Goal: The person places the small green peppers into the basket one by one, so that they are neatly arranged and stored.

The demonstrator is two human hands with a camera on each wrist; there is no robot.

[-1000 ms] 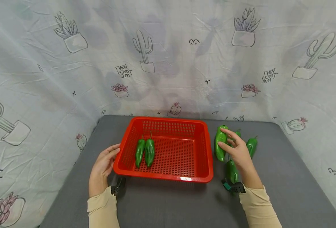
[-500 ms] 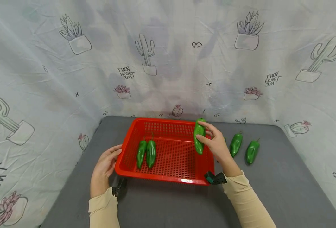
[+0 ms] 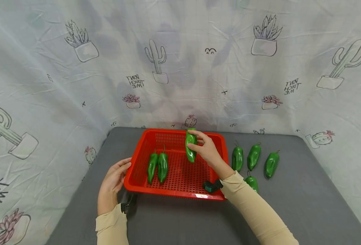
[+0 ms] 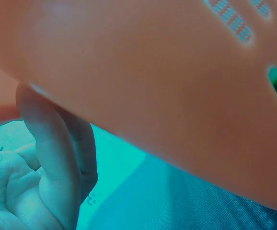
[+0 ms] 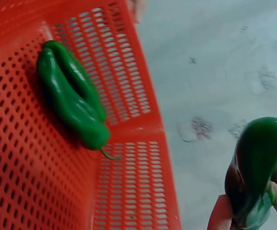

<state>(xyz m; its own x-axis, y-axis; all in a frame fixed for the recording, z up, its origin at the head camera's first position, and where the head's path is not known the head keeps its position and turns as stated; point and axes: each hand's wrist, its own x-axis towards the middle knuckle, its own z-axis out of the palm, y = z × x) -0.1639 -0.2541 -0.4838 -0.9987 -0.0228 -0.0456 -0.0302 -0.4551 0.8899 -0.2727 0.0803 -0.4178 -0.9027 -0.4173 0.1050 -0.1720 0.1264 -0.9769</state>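
Note:
My right hand (image 3: 208, 149) pinches a green chili pepper (image 3: 191, 145) by its side, holding it nearly upright above the middle of the red plastic basket (image 3: 176, 193). The right wrist view shows the held pepper (image 5: 258, 163) end-on between thumb and fingers. Inside the basket, two green peppers (image 3: 162, 167) lie side by side towards the left, stems pointing away. My left hand (image 3: 114, 177) grips the basket's left rim; in the left wrist view its fingers (image 4: 52, 139) reach up against the lip of the basket wall (image 4: 162, 86).
Several more peppers (image 3: 253, 157) lie on the grey table (image 3: 306, 190) to the right of the basket, one (image 3: 251, 182) partly behind the right sleeve (image 3: 253, 207). A white curtain (image 3: 180, 68) printed with cacti hangs behind the table and along its sides.
My right hand has carried the pepper leftward from the group at the right, across the basket's right rim, to over its middle. My left hand stays at the left rim.

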